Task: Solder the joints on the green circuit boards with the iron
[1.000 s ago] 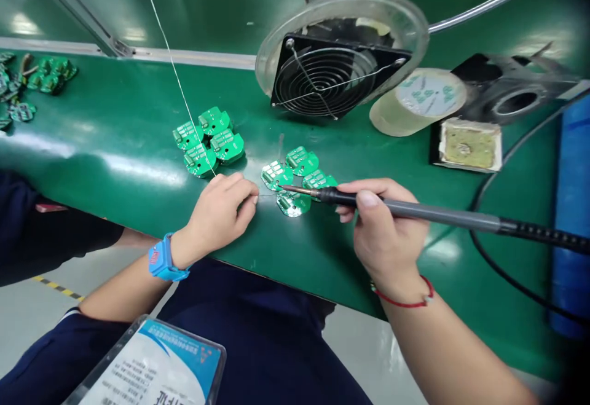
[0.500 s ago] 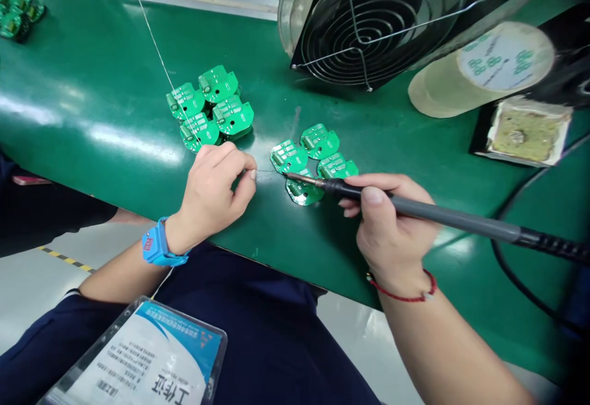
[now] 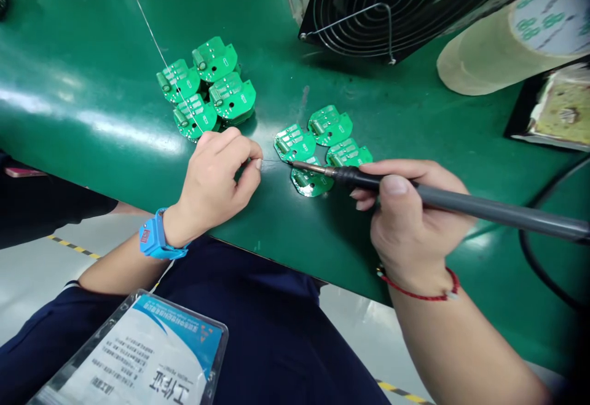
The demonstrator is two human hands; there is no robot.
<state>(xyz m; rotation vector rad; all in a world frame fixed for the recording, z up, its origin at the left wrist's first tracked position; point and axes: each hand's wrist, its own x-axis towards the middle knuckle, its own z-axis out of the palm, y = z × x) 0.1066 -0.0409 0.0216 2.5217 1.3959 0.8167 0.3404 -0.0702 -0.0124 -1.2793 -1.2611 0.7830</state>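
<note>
My left hand (image 3: 221,180) is closed in a pinch on a thin solder wire (image 3: 273,160), which runs up past the hand to the top edge of the view. The wire's short end reaches the tip of a soldering iron (image 3: 348,176). My right hand (image 3: 415,214) grips the iron like a pen, fingers around its dark handle. The iron's tip lies at a green circuit board (image 3: 310,182), the nearest of a small cluster, and partly covers it. Another circuit board (image 3: 295,142) sits just above the tip. Whether the tip touches a board I cannot tell.
Stacked circuit boards (image 3: 233,99) stand left of the cluster on the green table (image 3: 115,79). A fan with a wire guard (image 3: 369,18) is at the back, beside a tape roll (image 3: 483,48). A tray with a yellowish sponge (image 3: 560,107) and a cable (image 3: 537,263) lie at right.
The camera view has shifted closer, with the fan and tape roll sliding up and right. Both hands keep their holds, and the iron's tip stays by the same boards.
</note>
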